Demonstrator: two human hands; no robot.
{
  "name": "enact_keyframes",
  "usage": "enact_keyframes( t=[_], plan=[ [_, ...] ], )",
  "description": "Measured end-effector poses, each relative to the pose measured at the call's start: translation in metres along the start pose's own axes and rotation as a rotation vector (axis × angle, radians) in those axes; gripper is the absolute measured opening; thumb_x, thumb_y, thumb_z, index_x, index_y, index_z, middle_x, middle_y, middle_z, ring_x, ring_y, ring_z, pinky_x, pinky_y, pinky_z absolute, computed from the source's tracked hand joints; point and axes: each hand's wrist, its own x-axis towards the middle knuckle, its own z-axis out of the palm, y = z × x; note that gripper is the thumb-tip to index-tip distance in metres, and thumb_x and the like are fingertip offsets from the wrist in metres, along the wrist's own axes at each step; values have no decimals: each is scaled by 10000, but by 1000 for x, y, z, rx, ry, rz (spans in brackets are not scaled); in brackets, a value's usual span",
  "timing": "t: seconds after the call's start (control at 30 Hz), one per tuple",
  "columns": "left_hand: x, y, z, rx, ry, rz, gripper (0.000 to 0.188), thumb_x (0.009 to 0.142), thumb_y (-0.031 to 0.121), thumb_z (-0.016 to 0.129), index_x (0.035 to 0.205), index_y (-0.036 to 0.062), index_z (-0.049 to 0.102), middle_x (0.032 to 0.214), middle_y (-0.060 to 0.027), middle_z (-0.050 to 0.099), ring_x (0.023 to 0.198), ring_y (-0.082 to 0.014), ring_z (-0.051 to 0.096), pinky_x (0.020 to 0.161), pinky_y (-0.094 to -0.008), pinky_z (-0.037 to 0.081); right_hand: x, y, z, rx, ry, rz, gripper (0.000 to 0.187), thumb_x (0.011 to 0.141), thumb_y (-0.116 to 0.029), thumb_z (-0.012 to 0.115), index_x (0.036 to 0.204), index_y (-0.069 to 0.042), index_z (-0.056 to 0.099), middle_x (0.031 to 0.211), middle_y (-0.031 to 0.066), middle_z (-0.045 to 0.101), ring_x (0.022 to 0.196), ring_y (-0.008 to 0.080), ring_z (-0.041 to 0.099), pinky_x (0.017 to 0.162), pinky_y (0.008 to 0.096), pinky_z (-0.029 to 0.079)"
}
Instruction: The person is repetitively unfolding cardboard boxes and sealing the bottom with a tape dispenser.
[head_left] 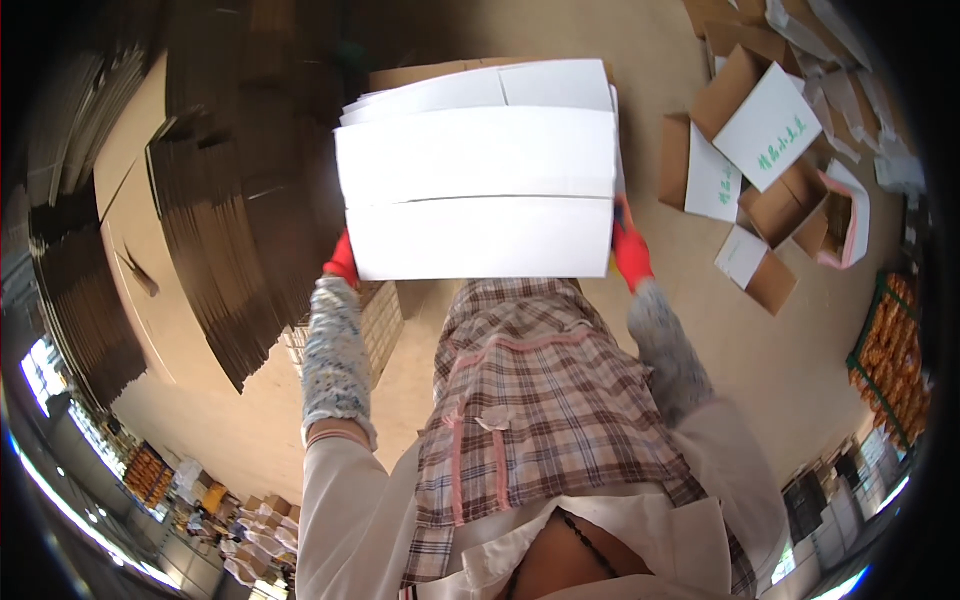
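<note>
A stack of flattened white cardboard cartons [475, 240] is held up in front of my body, its sheets slightly fanned at the far side. My left hand [343, 258], in a red glove, grips its left edge near the lower corner. At the right edge, my right hand [630, 252], also red-gloved, closes on the same stack. Fingers of both hands are partly hidden behind and under the cardboard. Brown cardboard shows past the far edge of the stack.
Tall piles of flattened brown cardboard [235, 210] stand close on the left, with another pile [85, 300] further left. Open white and brown boxes [765, 130] lie on the floor [700, 310] at the right. A green-edged crate of orange-brown packs [888, 355] stands far right. A pale slatted crate [382, 325] is beside my left forearm.
</note>
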Motion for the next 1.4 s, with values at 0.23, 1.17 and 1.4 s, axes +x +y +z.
enact_keyframes(
  t=[0.23,1.17,1.4],
  plan=[
    [-28,-42,212,807,-888,394,645,904,486,475,1402,98,344,1432,-140,354,1322,-254,324,1090,-334,253,-89,66,-44,614,-286,593,437,873,-427,574,925,4,616,700,83,635,560,174,616,545,293,512],
    [-60,84,12,71,329,976,492,968,403,380,1304,49,447,1239,-102,532,1154,-220,479,1010,-363,338,125,16,-60,935,79,-196,451,906,-279,570,1279,-61,443,1097,54,579,1041,205,565,899,336,465],
    [-96,85,8,47,358,870,758,853,247,646,1447,136,189,1376,-77,368,1223,-178,396,1014,-321,330,38,-188,-103,163,-528,-272,488,865,-302,597,1205,27,480,969,97,622,889,192,624,764,299,493]
  ],
)
